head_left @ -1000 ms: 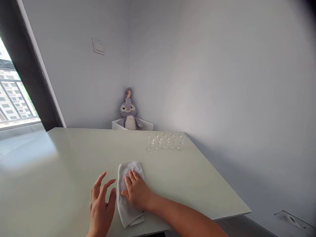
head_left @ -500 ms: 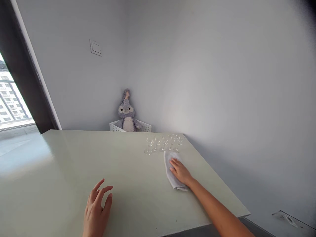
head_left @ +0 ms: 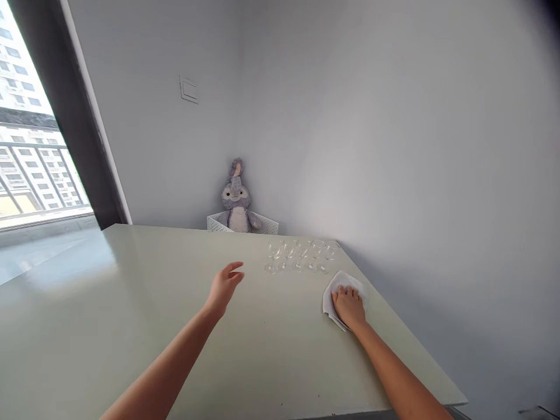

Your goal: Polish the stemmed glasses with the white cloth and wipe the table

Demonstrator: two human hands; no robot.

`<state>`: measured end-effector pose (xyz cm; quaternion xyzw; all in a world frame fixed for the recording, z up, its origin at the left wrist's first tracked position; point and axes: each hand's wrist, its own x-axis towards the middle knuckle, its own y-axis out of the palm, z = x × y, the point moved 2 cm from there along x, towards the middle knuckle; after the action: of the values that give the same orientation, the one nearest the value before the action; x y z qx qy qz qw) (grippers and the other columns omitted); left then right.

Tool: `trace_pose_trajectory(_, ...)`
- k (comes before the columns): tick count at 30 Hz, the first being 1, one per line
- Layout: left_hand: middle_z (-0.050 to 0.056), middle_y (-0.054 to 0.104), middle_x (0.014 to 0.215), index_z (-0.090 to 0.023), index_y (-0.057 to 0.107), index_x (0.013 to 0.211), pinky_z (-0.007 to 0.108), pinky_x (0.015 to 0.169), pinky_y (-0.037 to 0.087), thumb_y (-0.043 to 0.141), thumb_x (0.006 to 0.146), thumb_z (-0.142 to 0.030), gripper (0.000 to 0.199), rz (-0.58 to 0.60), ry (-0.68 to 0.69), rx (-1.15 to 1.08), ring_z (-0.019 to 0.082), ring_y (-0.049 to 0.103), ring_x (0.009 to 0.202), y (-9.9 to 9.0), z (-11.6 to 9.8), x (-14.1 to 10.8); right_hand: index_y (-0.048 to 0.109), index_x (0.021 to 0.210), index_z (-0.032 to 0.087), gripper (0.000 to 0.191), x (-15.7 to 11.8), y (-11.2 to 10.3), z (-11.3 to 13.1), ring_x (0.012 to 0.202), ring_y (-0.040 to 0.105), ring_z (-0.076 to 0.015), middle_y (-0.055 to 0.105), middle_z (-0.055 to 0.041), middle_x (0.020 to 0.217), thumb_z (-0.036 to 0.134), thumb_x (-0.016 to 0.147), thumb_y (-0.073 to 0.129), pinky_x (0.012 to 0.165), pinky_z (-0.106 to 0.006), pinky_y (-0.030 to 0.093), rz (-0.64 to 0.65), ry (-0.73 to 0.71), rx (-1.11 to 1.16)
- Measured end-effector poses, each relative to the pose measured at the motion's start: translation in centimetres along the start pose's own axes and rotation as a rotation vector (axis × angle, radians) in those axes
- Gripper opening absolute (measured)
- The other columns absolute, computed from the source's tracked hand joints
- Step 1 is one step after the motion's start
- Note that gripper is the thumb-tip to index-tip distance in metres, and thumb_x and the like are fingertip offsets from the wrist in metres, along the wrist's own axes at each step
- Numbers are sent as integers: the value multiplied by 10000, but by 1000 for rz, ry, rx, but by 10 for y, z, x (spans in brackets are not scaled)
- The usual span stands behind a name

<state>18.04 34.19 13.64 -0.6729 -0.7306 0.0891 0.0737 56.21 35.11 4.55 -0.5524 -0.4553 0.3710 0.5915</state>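
Observation:
My right hand (head_left: 349, 306) lies on a white cloth (head_left: 339, 287), its fingers pressed over it against the tabletop near the right edge. Several clear stemmed glasses (head_left: 301, 256) stand upright in a row at the far right of the table, just beyond and left of the cloth. My left hand (head_left: 224, 287) hovers over the table to the left of the glasses, apart from them. It is open, with thumb and fingers slightly curved and nothing between them.
The pale table (head_left: 175, 297) spreads widely to the left. Behind its far edge a grey plush bunny (head_left: 237, 201) sits in a white perforated basket (head_left: 268, 226). A grey wall (head_left: 394, 146) runs along the right side; a light switch (head_left: 189, 90) is on the back wall.
My left hand has moved forward and right towards the glasses. My right hand has slid the cloth to the right, away from the row's front. The view has shifted slightly left.

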Motion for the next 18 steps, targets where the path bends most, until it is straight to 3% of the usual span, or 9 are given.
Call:
trace_pose_trajectory(4, 105, 447, 1302, -207, 518, 1142, 249, 715, 451, 611, 669, -247, 484, 151, -129, -78, 192, 543, 992, 45, 16, 44, 396, 1298, 74, 523, -17, -1, 39, 1271, 266, -315, 335, -191, 1367, 377, 887, 281, 1013, -415, 185, 20, -123, 32)
trace_pose_trajectory(11, 127, 393, 1332, -234, 388, 1247, 204, 532, 443, 651, 619, -197, 681, 163, -165, -92, 97, 592, 695, 113, 34, 93, 348, 1335, 94, 547, -75, -20, 109, 1320, 160, -287, 238, -138, 1429, 408, 892, 277, 1059, -426, 155, 86, -566, 261)
trace_pose_trajectory(15, 86, 564, 1126, -201, 498, 1126, 185, 486, 420, 622, 655, -199, 487, 157, -134, -120, 65, 564, 587, 133, 39, 107, 325, 1348, 152, 504, -116, -40, 136, 1329, 125, -272, 179, -86, 1453, 363, 890, 328, 1069, -440, 171, 119, -831, 374)
trace_pose_trajectory(18, 52, 629, 905, -168, 596, 931, 184, 502, 430, 597, 691, -225, 247, 139, -104, -127, 76, 570, 585, 132, 45, 112, 314, 1352, 172, 496, -135, -51, 148, 1333, 114, -260, 159, -68, 1460, 354, 892, 339, 1079, -434, 169, 155, -922, 425)
